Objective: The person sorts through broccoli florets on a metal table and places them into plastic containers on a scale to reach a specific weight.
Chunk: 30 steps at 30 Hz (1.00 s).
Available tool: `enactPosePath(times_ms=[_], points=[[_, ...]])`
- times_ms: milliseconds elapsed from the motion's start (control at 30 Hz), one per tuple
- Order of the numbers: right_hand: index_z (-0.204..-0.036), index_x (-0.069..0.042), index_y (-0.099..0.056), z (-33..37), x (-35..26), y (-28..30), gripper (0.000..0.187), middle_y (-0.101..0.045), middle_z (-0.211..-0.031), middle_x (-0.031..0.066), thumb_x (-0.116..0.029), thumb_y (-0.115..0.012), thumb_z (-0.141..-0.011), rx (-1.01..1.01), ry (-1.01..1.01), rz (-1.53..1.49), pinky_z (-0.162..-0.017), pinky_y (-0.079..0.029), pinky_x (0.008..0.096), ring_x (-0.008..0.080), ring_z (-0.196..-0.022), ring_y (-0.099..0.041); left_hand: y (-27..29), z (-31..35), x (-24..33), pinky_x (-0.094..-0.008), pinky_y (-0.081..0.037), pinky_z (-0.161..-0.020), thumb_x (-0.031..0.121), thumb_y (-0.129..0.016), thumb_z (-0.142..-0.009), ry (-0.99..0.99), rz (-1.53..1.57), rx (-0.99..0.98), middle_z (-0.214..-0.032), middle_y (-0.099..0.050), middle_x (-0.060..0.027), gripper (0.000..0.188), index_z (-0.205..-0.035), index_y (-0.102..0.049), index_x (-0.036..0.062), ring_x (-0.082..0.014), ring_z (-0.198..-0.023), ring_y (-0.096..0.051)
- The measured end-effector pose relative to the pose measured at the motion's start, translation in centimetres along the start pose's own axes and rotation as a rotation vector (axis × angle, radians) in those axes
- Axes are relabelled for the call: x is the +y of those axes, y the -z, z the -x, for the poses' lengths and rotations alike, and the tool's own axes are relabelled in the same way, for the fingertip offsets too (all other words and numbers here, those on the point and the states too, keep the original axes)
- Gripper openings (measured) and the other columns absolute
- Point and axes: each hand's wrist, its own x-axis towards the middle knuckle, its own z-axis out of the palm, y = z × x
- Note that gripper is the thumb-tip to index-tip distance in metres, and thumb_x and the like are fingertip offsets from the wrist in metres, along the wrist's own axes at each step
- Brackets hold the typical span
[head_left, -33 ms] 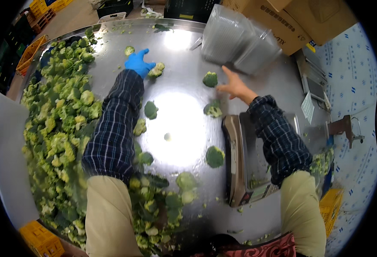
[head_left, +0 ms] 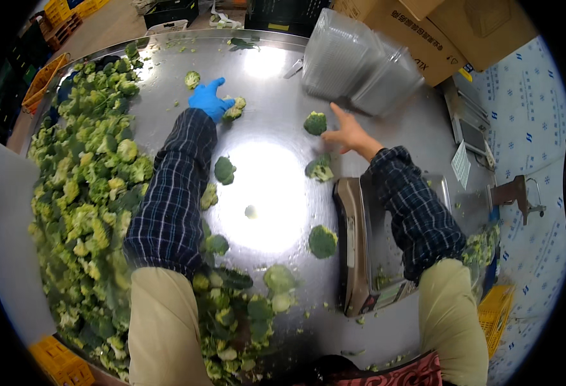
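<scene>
My left hand (head_left: 209, 100), in a blue glove, reaches over the far part of a metal table (head_left: 267, 83) with its fingers apart. A pale broccoli floret (head_left: 236, 109) lies against its right side; whether the fingers touch it I cannot tell. Beyond this hand sits a smaller floret (head_left: 193, 80). Bare and spread, my right hand (head_left: 352, 132) is just right of a green floret (head_left: 315, 123), thumb and forefinger pointing towards it. More florets lie between my arms, among them a dark one (head_left: 225, 170), one with its stem showing (head_left: 320, 168) and a round one (head_left: 323, 242).
A large broccoli heap (head_left: 96, 193) covers the table's left side, beside a white board (head_left: 13, 231). Under my right forearm stands a scale (head_left: 353, 248) with a metal tray. Stacked clear plastic containers (head_left: 341, 58) and cardboard boxes (head_left: 418, 38) are at the far right.
My right hand has shifted slightly left, closer to the green floret. My left hand has barely moved, and the florets lie where they were.
</scene>
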Motion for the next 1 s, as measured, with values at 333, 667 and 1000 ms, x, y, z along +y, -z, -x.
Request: enactPosePath(times_ms=[333, 667, 1000], points=[[-0.131, -0.006, -0.048, 1.7, -11.2, -1.1, 0.054, -0.051, -0.13, 0.0189, -0.026, -0.063, -0.084, 0.028, 0.889, 0.419, -0.097, -0.042, 0.0413, 0.0327, -0.116, -0.051, -2.4, 0.6, 4.2, -0.0406, -0.047, -0.09, 0.041, -0.07, -0.074, 0.013, 0.055, -0.384, -0.111, -0.062, -0.018, 0.051, -0.116, -0.061, 0.0119, -0.0332, -0.1, -0.06], [-0.106, -0.005, -0.06, -8.2, -11.9, 6.8, 0.051, -0.065, -0.099, 0.0159, -0.048, -0.063, -0.078, 0.559, 0.134, 0.4, -0.083, -0.046, 0.0409, 0.0333, -0.096, -0.06, -0.6, 10.0, 17.1, -0.0548, -0.042, -0.097, 0.052, -0.062, -0.078, -0.162, -0.169, -0.717, -0.131, -0.049, -0.0139, 0.062, -0.127, -0.055, 0.015, -0.0308, -0.124, -0.044], [-0.086, 0.0, -0.055, 5.8, -5.2, 7.0, 0.015, -0.053, -0.079, 0.0049, -0.014, -0.059, -0.086, 0.299, 0.552, 0.196, -0.069, -0.04, 0.0277, 0.0128, -0.074, -0.048, -2.3, 25.6, 18.5, -0.0477, -0.048, -0.068, 0.016, -0.061, -0.074, -0.57, -0.065, -0.342, -0.085, -0.058, -0.0072, 0.008, -0.079, -0.066, 0.0123, -0.028, -0.08, -0.057]])
